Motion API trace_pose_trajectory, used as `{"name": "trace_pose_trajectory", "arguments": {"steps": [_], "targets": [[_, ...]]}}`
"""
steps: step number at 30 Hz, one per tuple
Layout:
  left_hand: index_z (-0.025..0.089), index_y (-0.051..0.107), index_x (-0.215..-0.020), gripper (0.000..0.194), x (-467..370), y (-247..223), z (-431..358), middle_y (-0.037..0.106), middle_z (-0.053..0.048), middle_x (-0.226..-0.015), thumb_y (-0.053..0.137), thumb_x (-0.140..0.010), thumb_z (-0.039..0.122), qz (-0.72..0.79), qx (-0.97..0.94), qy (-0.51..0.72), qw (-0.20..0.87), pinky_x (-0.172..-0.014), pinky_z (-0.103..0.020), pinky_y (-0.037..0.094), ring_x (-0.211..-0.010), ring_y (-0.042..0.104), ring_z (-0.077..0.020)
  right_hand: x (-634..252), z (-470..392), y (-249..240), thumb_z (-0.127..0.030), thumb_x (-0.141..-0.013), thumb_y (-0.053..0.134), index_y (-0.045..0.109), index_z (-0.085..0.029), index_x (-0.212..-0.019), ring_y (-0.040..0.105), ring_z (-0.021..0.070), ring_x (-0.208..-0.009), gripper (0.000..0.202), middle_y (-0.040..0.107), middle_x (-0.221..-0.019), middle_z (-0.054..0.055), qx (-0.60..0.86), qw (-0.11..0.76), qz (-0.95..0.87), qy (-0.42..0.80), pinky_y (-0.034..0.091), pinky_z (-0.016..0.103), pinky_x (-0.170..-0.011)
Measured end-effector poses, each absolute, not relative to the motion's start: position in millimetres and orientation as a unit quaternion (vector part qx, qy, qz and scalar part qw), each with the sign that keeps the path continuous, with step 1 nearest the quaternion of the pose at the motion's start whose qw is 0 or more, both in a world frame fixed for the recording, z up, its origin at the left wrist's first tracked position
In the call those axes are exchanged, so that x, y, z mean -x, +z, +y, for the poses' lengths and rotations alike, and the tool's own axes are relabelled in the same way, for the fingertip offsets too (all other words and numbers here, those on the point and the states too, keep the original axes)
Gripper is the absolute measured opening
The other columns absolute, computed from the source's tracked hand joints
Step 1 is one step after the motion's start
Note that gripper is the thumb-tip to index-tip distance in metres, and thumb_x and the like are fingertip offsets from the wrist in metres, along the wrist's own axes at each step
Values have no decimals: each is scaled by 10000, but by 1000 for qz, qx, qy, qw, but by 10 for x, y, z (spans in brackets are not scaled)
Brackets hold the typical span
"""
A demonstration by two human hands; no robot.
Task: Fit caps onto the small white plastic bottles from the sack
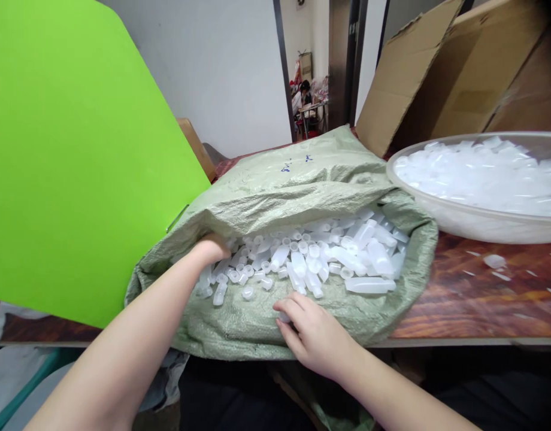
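A green woven sack (239,326) lies on its side on the table, its mouth facing me. Inside are many translucent white plastic tubes (297,263) and short caps, loosely heaped. My left hand (215,246) reaches into the left side of the mouth, under the sack's upper flap; its fingers are hidden there. At the front lip of the sack, my right hand (314,332) has thumb and fingers closed on a small white plastic piece (283,317), mostly covered by the fingers. One tube (369,285) lies flat near the right front of the heap.
A large round basin (477,224) full of white plastic pieces stands on the right. Small white scraps (495,261) lie on the wood-patterned table (482,299). A bright green board (78,149) rises on the left. Cardboard (405,78) leans behind; a person sits beyond the doorway.
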State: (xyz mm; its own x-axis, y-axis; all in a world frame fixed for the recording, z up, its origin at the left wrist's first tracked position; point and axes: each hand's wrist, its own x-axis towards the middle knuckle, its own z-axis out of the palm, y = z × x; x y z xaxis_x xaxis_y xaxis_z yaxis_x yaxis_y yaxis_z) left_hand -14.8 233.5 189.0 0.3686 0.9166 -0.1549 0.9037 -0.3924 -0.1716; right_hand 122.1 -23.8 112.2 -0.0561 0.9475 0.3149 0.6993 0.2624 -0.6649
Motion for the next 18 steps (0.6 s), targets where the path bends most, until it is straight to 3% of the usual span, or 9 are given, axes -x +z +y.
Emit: {"name": "trace_pose_trajectory", "arguments": {"steps": [6, 11, 14, 16, 18], "targets": [[99, 639, -902, 307, 323, 1943, 2171, 669, -201, -934, 512, -668, 251, -556, 826, 56, 70, -661, -304, 482, -850, 645, -308, -1218, -239, 1125, -192, -866, 410, 526, -188, -1060, 562, 167, -861, 227, 569, -962, 61, 582, 367, -708, 161, 488, 317, -764], [141, 564, -1039, 402, 498, 2104, 1956, 671, -141, -956, 520, -679, 313, -555, 830, 6, 55, -668, -300, 478, -859, 638, -290, -1237, -239, 1135, -212, -865, 414, 530, -179, -1077, 583, 181, -900, 243, 593, -1008, 82, 582, 398, -684, 185, 496, 341, -796], [234, 482, -1167, 498, 577, 2125, 1618, 637, -52, -1097, 533, -682, 332, -538, 839, -79, -9, -789, -293, 477, -949, 615, -248, -1258, -241, 1124, -304, -889, 420, 476, -192, -1186, 600, 177, -965, 322, 615, -1108, 93, 575, 457, -635, 240, 494, 342, -845], [265, 463, -1176, 514, 609, 2073, 1299, 610, -24, -1146, 554, -678, 355, -514, 845, -128, -76, -871, -299, 462, -1001, 593, -233, -1268, -265, 1122, -363, -893, 429, 456, -202, -1191, 626, 141, -857, 340, 629, -1118, 88, 561, 500, -588, 299, 512, 298, -773], [279, 455, -1151, 487, 612, 1977, 947, 609, -26, -1117, 567, -690, 387, -491, 848, -130, -152, -856, -309, 477, -975, 594, -227, -1281, -317, 1145, -385, -892, 447, 469, -209, -1149, 622, 105, -760, 313, 640, -1097, 78, 524, 546, -556, 343, 515, 247, -701]]}}
